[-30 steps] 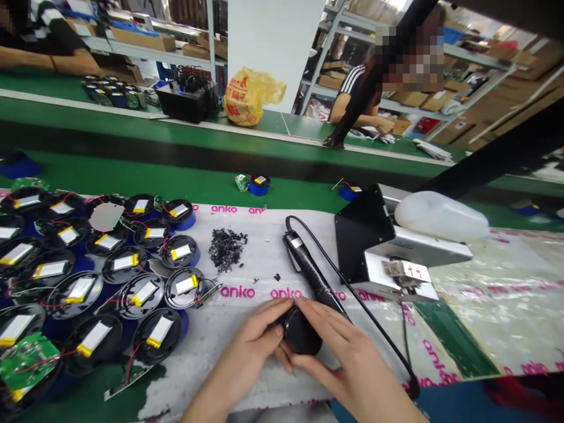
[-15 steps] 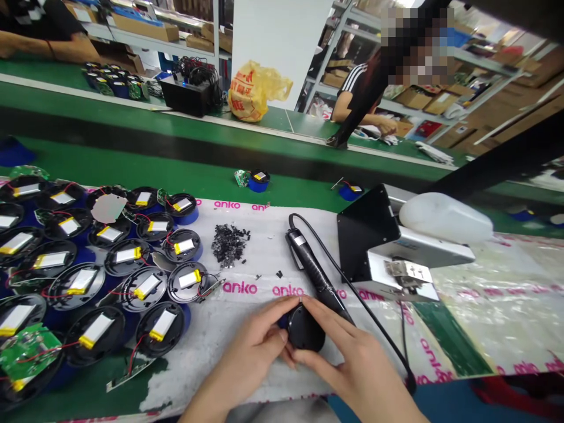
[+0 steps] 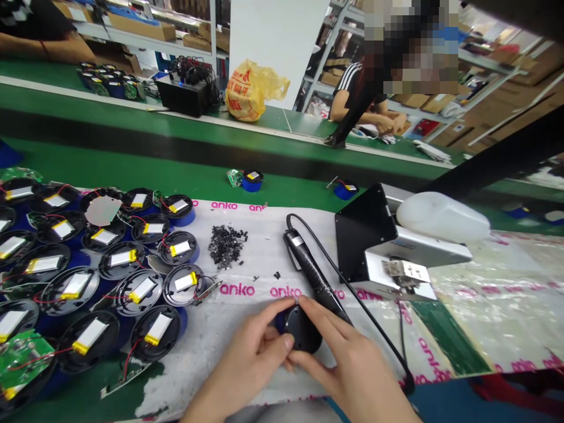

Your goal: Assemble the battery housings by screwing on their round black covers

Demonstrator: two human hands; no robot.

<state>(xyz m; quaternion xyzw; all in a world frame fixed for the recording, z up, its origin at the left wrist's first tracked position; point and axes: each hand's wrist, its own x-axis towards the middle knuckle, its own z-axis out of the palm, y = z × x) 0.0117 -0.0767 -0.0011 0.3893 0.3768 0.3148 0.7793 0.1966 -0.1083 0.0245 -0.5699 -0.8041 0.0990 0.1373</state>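
- Our left hand (image 3: 253, 355) grasps the round case (image 3: 306, 330) from its left side; the thumb is pressed near its lower edge, and the other fingers are partly hidden.
- Our right hand (image 3: 355, 355) grasps the same case from the right, and the fingertips of both hands come together at its far edge.
- This case is in the near middle of the scene, above or upon the white sheet (image 3: 259, 249). It seems tilted, with the black face showing and some blue at its left; we cannot tell whether it touches the sheet.
- Just beyond the case and to its right lies the black tool (image 3: 312, 275), which neither hand is holding.
- On the left of the green table (image 3: 291, 191) stand many blue cups (image 3: 183, 324), several carrying a white battery (image 3: 159, 327). Between them and the tool is a pile of small black pieces (image 3: 227, 245).
- To the right stands a metal device (image 3: 363, 235) with a white bottle (image 3: 443, 217) resting on it.
- We judge that the step in hand is pressing or aligning the case with both hands.
- In our opinion, the next move calls for even finger pressure around the rim, so that the case does not slip or twist.
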